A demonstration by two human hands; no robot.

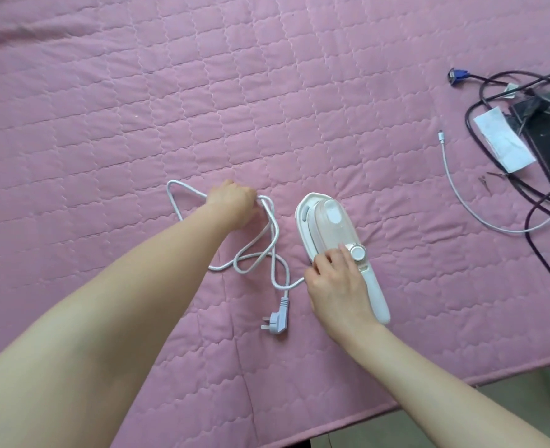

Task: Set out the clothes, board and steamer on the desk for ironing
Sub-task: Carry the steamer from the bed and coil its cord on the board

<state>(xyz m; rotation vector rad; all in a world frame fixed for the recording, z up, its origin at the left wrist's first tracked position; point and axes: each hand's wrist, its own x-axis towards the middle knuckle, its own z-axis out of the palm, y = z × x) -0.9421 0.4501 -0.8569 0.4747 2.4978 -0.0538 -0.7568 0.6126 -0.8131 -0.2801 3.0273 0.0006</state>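
Observation:
A white handheld steamer (332,224) lies flat on the pink quilted cover (138,108) spread over the desk. My right hand (335,282) rests on its handle near the round dial, fingers laid across it. The steamer's white cord (267,253) loops over the cover to the left and ends in a pale plug (275,320). My left hand (231,203) grips a bundle of cord loops at the far end of the tangle. No clothes or board are in view.
At the right edge lie a black device (548,137), dark cables with a blue connector (458,77), a white paper slip (503,137) and a thin white charging cable (467,202). The cover's front edge (429,391) runs diagonally at lower right, floor beyond.

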